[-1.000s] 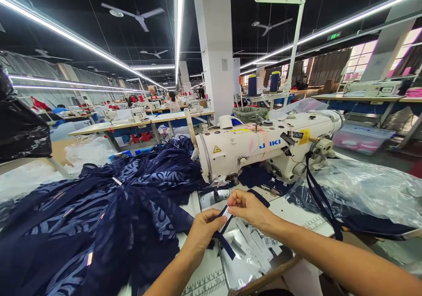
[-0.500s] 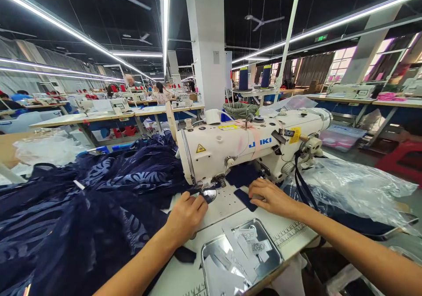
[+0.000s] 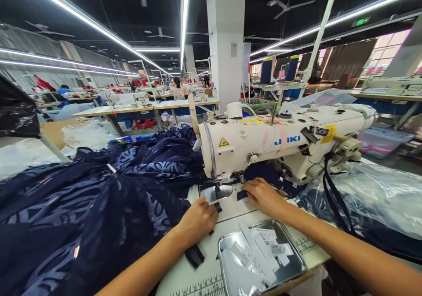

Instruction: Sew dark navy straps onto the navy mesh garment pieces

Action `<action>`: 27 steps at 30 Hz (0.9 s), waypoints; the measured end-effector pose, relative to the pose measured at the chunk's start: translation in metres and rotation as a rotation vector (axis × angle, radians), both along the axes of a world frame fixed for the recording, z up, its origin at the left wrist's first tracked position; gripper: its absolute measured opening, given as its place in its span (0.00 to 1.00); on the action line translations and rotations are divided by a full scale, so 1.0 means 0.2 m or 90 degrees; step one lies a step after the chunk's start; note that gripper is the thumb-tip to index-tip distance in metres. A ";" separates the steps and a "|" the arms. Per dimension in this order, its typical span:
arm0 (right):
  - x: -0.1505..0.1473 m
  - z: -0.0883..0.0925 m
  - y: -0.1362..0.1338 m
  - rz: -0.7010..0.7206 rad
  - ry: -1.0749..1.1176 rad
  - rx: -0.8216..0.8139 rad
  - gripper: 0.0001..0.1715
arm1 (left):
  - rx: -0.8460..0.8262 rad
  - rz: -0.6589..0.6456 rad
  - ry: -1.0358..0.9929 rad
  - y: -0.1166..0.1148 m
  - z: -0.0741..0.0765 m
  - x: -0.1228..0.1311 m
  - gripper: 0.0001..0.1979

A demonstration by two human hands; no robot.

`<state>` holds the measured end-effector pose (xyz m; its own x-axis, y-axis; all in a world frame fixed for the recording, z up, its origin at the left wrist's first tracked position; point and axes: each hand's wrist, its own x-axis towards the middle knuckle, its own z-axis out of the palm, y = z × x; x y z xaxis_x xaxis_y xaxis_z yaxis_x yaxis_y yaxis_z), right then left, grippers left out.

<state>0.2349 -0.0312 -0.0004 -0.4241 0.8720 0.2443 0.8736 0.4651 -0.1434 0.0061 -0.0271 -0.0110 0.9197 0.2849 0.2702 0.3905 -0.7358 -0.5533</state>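
A white sewing machine stands before me, its needle area above a shiny metal plate. My left hand is closed just in front of that plate, and a navy fabric strip shows at its edge. What the fingertips grip is largely hidden. To the right of the needle, my right hand has its fingers bent down on a small navy fabric piece lying on the machine bed. Another dark strip end hangs below my left wrist.
A metal tray with printed white labels sits at the front. Patterned navy garments heap up on the left. Clear plastic bags lie on the right. Thread cones stand behind the machine; other worktables are farther back.
The view has shifted, so the machine appears farther right. My left hand has drawn back from the needle area. My right hand has moved closer to the needle with the small navy piece.
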 end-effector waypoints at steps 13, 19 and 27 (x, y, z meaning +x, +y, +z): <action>-0.31 -0.05 0.02 -0.036 0.006 0.022 0.05 | -0.015 0.022 -0.016 -0.01 -0.04 -0.01 0.10; -0.34 -0.04 0.00 -0.066 -0.010 0.001 0.05 | -0.018 0.013 -0.041 -0.01 -0.06 -0.02 0.12; -0.27 -0.07 0.03 -0.009 0.088 -0.023 0.09 | 0.026 0.002 -0.078 -0.01 -0.06 -0.01 0.13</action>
